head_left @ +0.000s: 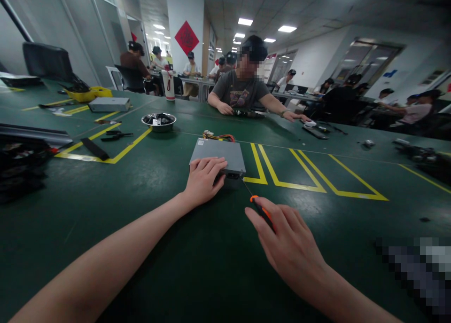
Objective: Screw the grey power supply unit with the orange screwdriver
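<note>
A grey metal box (220, 153) with a white label and a bundle of coloured wires (223, 137) at its far edge lies on the green table (169, 276). My left hand (205, 179) rests on the box's near left part, fingers over its top and the thumb at its near side. In my right hand (282, 229) is an orange and black screwdriver (263, 212), held between thumb and fingers. Its thin shaft points up and left, with the tip at the box's near right corner. Whether the tip touches the box cannot be made out.
A metal bowl (159, 122) with small parts stands beyond the box on the left, near a second grey box (110, 104) and dark parts. Yellow tape (299, 187) marks the right side. Across the table a person reaches toward a white object.
</note>
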`<state>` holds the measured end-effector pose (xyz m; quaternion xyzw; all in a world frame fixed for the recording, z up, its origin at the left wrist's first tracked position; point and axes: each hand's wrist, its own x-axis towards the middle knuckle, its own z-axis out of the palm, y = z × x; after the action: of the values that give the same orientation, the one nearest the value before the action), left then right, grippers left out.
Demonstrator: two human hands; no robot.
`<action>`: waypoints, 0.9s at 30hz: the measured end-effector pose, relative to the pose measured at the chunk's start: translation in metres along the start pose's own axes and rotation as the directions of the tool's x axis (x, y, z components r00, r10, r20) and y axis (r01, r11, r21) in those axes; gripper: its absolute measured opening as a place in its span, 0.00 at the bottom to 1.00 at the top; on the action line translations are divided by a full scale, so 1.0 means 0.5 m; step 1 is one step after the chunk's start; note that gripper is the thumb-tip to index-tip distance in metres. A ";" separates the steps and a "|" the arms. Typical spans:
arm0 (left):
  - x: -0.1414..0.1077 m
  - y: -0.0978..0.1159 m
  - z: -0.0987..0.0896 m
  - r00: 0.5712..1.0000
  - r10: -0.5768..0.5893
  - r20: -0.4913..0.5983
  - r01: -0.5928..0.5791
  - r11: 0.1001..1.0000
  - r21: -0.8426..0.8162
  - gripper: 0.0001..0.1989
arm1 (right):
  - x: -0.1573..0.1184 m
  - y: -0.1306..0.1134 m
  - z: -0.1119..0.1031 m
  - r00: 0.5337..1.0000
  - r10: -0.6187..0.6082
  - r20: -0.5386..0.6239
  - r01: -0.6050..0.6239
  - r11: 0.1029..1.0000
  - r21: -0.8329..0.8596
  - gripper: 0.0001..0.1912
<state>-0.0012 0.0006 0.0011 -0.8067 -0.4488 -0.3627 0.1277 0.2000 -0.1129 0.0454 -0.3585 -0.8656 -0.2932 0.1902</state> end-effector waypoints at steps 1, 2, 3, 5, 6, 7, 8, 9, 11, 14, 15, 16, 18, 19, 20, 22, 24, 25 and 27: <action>0.000 0.001 0.000 1.000 0.000 -0.001 0.000 1.000 -0.001 0.15 | 0.001 -0.001 -0.001 1.000 -0.002 -0.005 0.002 1.000 -0.001 0.17; 0.000 0.001 0.000 1.000 0.000 -0.003 0.000 1.000 -0.002 0.15 | 0.002 -0.003 -0.001 1.000 -0.010 -0.014 0.010 1.000 -0.001 0.17; 0.000 0.001 0.000 1.000 0.000 -0.003 0.000 1.000 -0.003 0.15 | 0.002 -0.004 -0.001 1.000 -0.021 -0.017 0.021 1.000 0.001 0.18; -0.001 0.002 0.000 1.000 0.000 -0.005 0.000 1.000 -0.004 0.15 | 0.003 -0.008 -0.001 0.999 -0.035 -0.022 0.035 0.999 0.010 0.18; -0.001 0.002 0.000 1.000 0.001 -0.002 -0.001 1.000 -0.004 0.15 | 0.003 -0.009 -0.002 0.999 -0.037 -0.025 0.038 0.999 0.020 0.17; -0.001 0.002 0.000 1.000 0.002 0.001 -0.002 1.000 -0.002 0.15 | 0.002 -0.009 -0.002 0.999 -0.035 -0.033 0.036 0.999 0.035 0.17; 0.000 0.002 -0.001 1.000 0.005 0.006 -0.005 1.000 0.002 0.15 | 0.002 -0.009 -0.003 0.998 -0.030 -0.047 0.032 0.998 0.050 0.16; 0.000 0.001 -0.002 1.000 0.010 0.011 -0.010 1.000 0.007 0.15 | 0.002 -0.008 -0.004 0.998 -0.024 -0.064 0.028 0.998 0.064 0.15; 0.001 0.001 -0.005 1.000 0.020 0.021 -0.021 0.999 0.037 0.15 | 0.000 -0.006 -0.006 0.996 -0.019 -0.090 0.027 0.996 0.082 0.13; 0.005 0.000 -0.013 0.999 0.045 0.020 -0.047 0.992 0.116 0.14 | -0.002 -0.003 -0.005 0.994 -0.028 -0.108 0.038 0.995 0.096 0.12; 0.006 0.000 -0.015 0.998 0.058 0.026 -0.061 0.989 0.138 0.14 | -0.003 -0.003 -0.003 0.993 -0.036 -0.109 0.047 0.994 0.102 0.12; 0.007 -0.001 -0.017 0.997 0.069 0.033 -0.073 0.986 0.147 0.14 | -0.004 -0.002 0.000 0.994 -0.044 -0.105 0.056 0.992 0.111 0.13; 0.009 -0.002 -0.019 0.996 0.075 0.047 -0.080 0.988 0.133 0.14 | -0.006 0.001 0.008 0.994 -0.053 -0.091 0.066 0.988 0.137 0.12; 0.010 -0.003 -0.019 0.997 0.067 0.049 -0.072 0.990 0.118 0.15 | -0.006 0.003 0.012 0.995 -0.051 -0.084 0.064 0.986 0.152 0.12; 0.010 -0.003 -0.019 0.997 0.055 0.048 -0.060 0.993 0.104 0.16 | -0.007 0.005 0.016 0.996 -0.043 -0.081 0.056 0.984 0.166 0.11; 0.011 -0.004 -0.019 0.999 0.033 0.040 -0.036 0.996 0.084 0.19 | -0.008 0.011 0.023 0.995 -0.034 -0.093 0.050 0.983 0.174 0.10; 0.010 -0.005 -0.017 0.999 0.031 0.035 -0.034 0.996 0.077 0.20 | -0.010 0.015 0.028 0.990 -0.061 -0.127 0.080 0.984 0.158 0.11; 0.010 -0.006 -0.016 0.999 0.034 0.035 -0.037 0.996 0.076 0.19 | -0.011 0.015 0.030 0.987 -0.078 -0.144 0.100 0.984 0.149 0.12; 0.009 -0.007 -0.014 0.999 0.040 0.033 -0.042 0.996 0.073 0.19 | -0.012 0.014 0.032 0.982 -0.101 -0.160 0.123 0.983 0.137 0.13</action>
<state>-0.0063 0.0016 0.0087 -0.8160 -0.4472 -0.3305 0.1579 0.2074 -0.1017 0.0327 -0.2707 -0.8866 -0.2656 0.2648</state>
